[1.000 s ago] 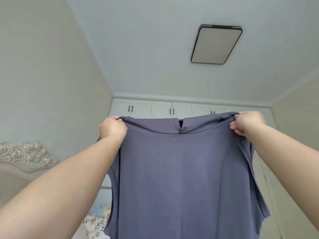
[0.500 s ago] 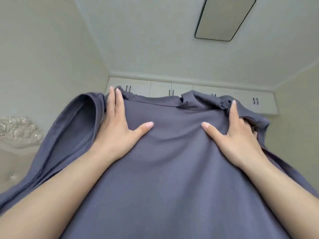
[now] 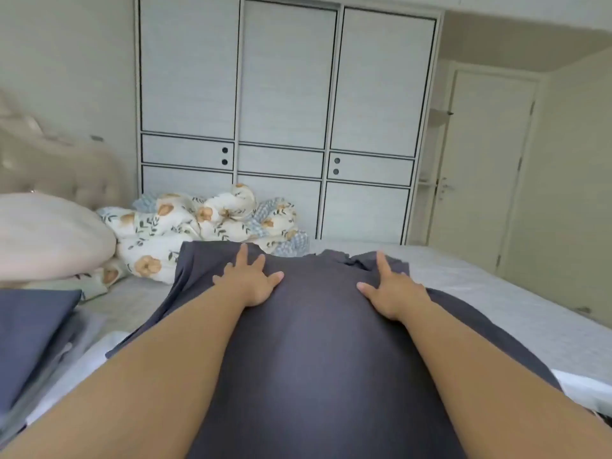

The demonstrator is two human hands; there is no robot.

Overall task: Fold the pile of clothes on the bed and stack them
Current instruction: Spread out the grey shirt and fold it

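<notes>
The grey-purple sleeveless top [image 3: 318, 342], held aloft by its shoulders a second earlier, is now spread across the bed [image 3: 516, 313] toward its far edge, pressed flat under the open-fingered left hand [image 3: 251, 281] and right hand [image 3: 394, 293], ready for folding.

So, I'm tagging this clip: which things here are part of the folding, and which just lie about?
In the job:
grey garment, spread on the bed
left hand and right hand, flat on it
folded blue stack

Lying about:
floral quilt
pink pillow
wardrobe
</notes>
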